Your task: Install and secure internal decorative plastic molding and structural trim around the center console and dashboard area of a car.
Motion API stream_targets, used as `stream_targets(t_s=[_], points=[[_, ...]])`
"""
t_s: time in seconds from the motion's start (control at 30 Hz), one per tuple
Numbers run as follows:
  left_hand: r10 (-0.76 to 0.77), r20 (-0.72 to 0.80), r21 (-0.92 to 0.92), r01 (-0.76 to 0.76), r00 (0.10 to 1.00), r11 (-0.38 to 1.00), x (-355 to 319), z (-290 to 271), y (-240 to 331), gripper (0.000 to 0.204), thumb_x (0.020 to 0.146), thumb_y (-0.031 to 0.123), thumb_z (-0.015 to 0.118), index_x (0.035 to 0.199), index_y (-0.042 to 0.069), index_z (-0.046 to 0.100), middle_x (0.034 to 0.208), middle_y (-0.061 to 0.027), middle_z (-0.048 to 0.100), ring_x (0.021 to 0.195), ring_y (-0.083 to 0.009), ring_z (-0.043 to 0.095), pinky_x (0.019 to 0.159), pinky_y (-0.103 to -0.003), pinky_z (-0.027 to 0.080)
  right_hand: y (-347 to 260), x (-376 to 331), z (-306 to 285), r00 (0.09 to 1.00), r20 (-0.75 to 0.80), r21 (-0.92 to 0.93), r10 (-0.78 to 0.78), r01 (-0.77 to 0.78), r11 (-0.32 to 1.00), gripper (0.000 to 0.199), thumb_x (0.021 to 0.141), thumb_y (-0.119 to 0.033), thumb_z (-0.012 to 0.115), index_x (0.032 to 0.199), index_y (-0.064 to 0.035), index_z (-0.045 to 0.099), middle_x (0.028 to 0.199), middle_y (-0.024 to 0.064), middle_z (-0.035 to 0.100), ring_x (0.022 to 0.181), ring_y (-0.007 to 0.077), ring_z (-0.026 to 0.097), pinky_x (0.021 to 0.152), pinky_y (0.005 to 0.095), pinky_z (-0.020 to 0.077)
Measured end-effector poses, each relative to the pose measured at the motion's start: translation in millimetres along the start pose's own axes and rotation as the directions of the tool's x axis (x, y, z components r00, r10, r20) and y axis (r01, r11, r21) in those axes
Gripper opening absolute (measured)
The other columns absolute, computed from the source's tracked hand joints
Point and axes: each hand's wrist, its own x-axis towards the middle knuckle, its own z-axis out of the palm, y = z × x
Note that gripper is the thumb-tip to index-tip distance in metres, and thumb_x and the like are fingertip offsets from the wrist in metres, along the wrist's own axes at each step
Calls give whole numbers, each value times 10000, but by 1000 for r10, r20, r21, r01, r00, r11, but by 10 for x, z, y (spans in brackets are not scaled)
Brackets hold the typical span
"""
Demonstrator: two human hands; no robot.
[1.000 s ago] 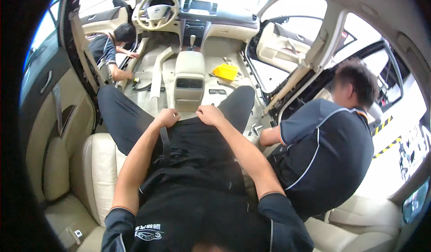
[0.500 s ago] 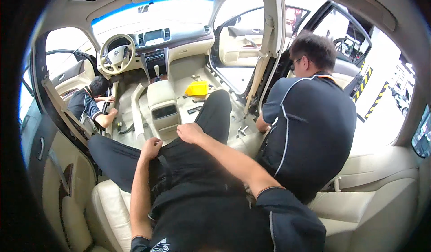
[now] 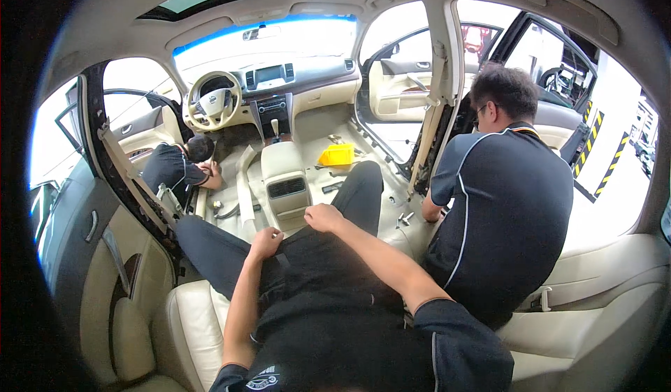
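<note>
My left hand rests on the black trousers of my left thigh, its fingers curled in and the thumb laid against them. On my other thigh sits my right hand, knuckles up and fingers bent. The insides of both hands are hidden, so I cannot see whether anything small is in them. Nearest in front of them stands the cream centre console with its dark rear vent.
A co-worker sits close on my right; another crouches at the front left doorway. On the bare beige floor lie a yellow bin, small metal tools and a long cream trim piece. The front seats are absent.
My view has shifted, so the cabin sits farther right and lower in it. The co-worker at the front left has drawn their hands in near their head. My hands stay on my thighs.
</note>
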Motion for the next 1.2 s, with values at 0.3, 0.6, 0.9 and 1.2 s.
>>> stream_targets(t_s=[0.3, 0.6, 0.9, 1.2], points=[[-14, 1, 9, 14, 1000, 1000, 13, -14, -61, 311, 808, 301, 591, 923, 27, 686, 870, -221, 662, 845, -373, 639, 766, -434, 497, 10, 96, 61, 997, 64, -63, 43, -39, 997, 291, 862, -283, 468, 923, -71, 657, 944, 192, 649, 910, 372, 612, 800, 461, 485], [-84, -47, -536, 46, 995, 843, -21, -161, -13, 292, 905, 177, 524, 1008, -84, 603, 832, -118, 668, 770, -161, 644, 725, -286, 489, 118, 35, -31, 997, 50, -93, 61, -56, 994, 313, 858, -302, 463, 933, -69, 658, 957, 185, 651, 930, 361, 613, 831, 462, 480], [-56, 179, -954, 188, 982, 234, -189, -365, 26, 451, 780, -64, 442, 1231, -57, 457, 1196, -174, 562, 1104, -232, 570, 702, -236, 445, 75, 65, -41, 996, 28, -64, 90, -89, 994, 282, 864, -304, 493, 930, -87, 660, 933, 171, 658, 897, 353, 624, 795, 451, 492], [-9, 195, -944, 190, 981, 270, -247, -330, -11, 485, 811, -90, 480, 1287, -50, 398, 1208, -143, 559, 1080, -178, 572, 811, -233, 466, 72, 49, -34, 993, 46, -33, 105, -104, 994, 284, 867, -298, 497, 950, -84, 663, 943, 171, 661, 911, 352, 623, 815, 443, 488]])
